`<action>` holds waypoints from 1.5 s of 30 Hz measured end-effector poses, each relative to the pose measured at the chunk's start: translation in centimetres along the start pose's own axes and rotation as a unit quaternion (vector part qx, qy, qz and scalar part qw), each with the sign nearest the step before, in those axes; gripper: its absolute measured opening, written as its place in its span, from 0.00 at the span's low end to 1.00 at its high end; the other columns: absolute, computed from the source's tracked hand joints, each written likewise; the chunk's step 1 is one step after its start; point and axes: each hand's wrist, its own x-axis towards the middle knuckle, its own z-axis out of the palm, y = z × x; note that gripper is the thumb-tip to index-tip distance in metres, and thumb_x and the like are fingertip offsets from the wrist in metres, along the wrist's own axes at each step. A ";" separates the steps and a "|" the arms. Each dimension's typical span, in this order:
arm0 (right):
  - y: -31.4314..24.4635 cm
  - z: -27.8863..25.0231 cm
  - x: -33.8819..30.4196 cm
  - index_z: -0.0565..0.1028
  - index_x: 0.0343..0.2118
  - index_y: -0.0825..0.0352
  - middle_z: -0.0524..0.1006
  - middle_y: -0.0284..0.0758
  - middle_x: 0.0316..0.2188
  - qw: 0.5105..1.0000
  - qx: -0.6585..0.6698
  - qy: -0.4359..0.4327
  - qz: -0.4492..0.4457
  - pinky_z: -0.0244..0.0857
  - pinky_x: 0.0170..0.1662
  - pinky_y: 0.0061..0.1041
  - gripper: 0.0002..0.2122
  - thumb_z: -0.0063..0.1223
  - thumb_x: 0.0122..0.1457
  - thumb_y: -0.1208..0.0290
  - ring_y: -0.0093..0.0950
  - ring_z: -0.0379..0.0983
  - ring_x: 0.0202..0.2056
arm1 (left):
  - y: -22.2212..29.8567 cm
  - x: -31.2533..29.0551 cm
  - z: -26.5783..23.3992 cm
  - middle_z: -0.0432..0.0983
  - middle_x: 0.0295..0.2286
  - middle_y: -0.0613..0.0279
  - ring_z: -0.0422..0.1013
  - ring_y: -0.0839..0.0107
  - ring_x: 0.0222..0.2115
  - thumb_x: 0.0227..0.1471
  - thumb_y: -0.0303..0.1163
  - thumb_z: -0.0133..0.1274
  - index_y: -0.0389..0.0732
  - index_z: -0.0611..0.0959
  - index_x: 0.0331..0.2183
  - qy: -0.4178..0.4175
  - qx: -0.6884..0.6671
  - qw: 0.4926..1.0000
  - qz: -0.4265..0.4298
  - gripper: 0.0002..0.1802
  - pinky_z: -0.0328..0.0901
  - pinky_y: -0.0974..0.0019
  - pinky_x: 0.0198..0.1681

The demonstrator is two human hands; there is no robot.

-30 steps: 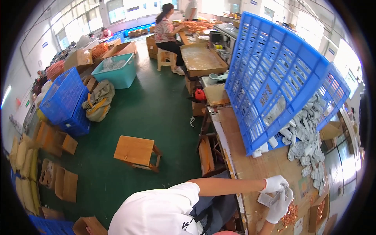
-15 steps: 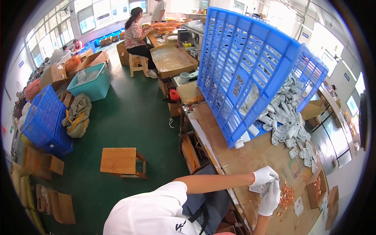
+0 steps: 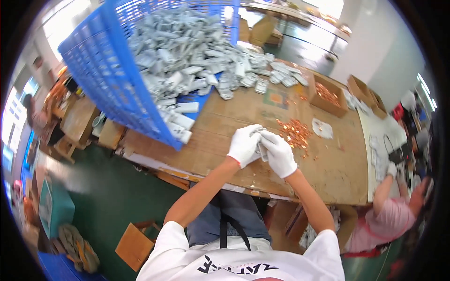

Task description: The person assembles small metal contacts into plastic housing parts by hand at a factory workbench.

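My left hand (image 3: pixel 244 145) and my right hand (image 3: pixel 278 153), both in white gloves, meet over the cardboard-covered table. Between their closed fingers is a small pale grey plastic casing (image 3: pixel 263 152), mostly covered by the gloves. Just beyond my right hand lies a loose heap of small copper-coloured metal pieces (image 3: pixel 294 133). Farther off, similar grey casings (image 3: pixel 187 51) spill out of a large blue plastic crate (image 3: pixel 101 70) tipped on its side, and several of them lie on the table.
An open cardboard box (image 3: pixel 329 108) of copper pieces stands at the far right, near a flat whitish scrap (image 3: pixel 322 128). At right a person in pink (image 3: pixel 386 218) works at an adjoining table. A wooden stool (image 3: pixel 133 246) stands on the floor at lower left.
My view has swung to the right, so the crate now appears at the upper left and its contents show. Both hands still hold the casing together.
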 end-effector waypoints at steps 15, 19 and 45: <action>-0.3 -1.0 -1.6 0.75 0.45 0.70 0.74 0.35 0.48 0.991 -0.128 0.005 -0.034 0.71 0.36 0.28 0.19 0.52 0.46 0.79 0.32 0.74 0.35 | 0.7 -0.6 0.2 0.76 0.46 0.57 0.72 0.72 0.45 0.59 0.25 0.47 0.32 0.75 0.52 -0.068 -0.002 0.996 -0.054 0.19 0.70 0.68 0.46; -0.2 -0.5 -1.8 0.75 0.44 0.70 0.73 0.34 0.47 0.991 -0.128 -0.019 -0.019 0.72 0.34 0.28 0.18 0.52 0.46 0.79 0.32 0.73 0.34 | -0.1 -0.6 0.1 0.76 0.46 0.56 0.72 0.73 0.45 0.59 0.24 0.46 0.32 0.76 0.51 -0.060 0.021 0.998 -0.030 0.19 0.68 0.70 0.47; -0.4 -3.7 -1.7 0.72 0.47 0.67 0.74 0.41 0.46 0.990 0.053 0.019 0.131 0.71 0.45 0.31 0.20 0.58 0.48 0.78 0.42 0.74 0.45 | -0.1 1.0 2.6 0.75 0.35 0.65 0.70 0.81 0.32 0.59 0.27 0.45 0.36 0.77 0.46 -0.096 -0.067 0.989 -0.092 0.14 0.66 0.76 0.30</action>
